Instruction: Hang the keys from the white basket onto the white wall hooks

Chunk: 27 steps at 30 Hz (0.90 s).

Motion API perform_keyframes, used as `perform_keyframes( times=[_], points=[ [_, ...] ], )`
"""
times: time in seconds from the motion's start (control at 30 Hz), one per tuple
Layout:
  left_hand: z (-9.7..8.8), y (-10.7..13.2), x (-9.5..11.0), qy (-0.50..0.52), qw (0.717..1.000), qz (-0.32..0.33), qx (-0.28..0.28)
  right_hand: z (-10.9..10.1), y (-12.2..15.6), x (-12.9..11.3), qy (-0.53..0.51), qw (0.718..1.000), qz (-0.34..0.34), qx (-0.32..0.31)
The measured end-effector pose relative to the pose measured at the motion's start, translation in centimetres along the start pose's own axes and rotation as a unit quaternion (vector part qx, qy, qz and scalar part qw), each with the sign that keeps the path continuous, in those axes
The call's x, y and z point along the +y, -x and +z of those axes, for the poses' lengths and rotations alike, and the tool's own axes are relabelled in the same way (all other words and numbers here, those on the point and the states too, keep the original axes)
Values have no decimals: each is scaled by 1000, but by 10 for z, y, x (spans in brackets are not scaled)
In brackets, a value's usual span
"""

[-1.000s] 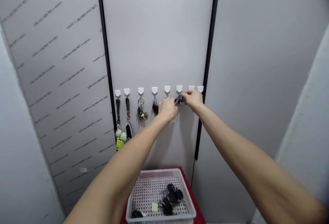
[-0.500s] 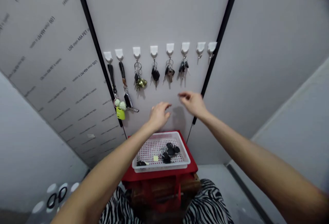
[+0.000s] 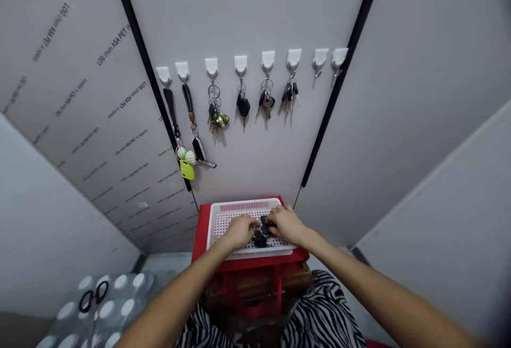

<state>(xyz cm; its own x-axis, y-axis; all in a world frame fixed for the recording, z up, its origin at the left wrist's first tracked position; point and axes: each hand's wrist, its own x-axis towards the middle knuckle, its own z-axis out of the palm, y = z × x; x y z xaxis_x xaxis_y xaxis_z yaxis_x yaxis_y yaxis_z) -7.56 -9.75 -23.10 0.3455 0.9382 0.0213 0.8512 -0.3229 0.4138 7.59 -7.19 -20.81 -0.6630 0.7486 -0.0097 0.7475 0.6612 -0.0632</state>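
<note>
Both my hands are down in a white plastic basket with a perforated floor. My left hand has its fingers bent and pinched at the left side of a bunch of dark keys. From the right, my right hand curls its thumb and fingers round a black key fob. The fingers partly hide these keys, so which ring each piece belongs to cannot be made out. Under the basket lies a red bag with a hanging strap.
On the wall, several white hooks form a row. Keys with black straps, a brass-coloured bunch and other keys hang there. Capped bottles stand at lower left, black-handled scissors on them.
Both hands have dropped from in front of the wall into the basket, and their fingers have closed at the keys there. The hanging keys stay on their hooks. The view has shifted slightly.
</note>
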Motion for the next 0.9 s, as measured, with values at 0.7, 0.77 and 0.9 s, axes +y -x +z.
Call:
perform_keyframes(
  times=[0.7,0.77,0.9],
  points=[
    [-4,-9,-15,-117,990,-76,12,13,-11,-8,-26,999,16,15],
    [-7,-9,-15,-106,992,-64,7,12,-11,-7,-47,999,12,24],
    [-23,-11,-13,-80,996,-30,1,12,-17,-4,-164,985,15,58]
  ],
)
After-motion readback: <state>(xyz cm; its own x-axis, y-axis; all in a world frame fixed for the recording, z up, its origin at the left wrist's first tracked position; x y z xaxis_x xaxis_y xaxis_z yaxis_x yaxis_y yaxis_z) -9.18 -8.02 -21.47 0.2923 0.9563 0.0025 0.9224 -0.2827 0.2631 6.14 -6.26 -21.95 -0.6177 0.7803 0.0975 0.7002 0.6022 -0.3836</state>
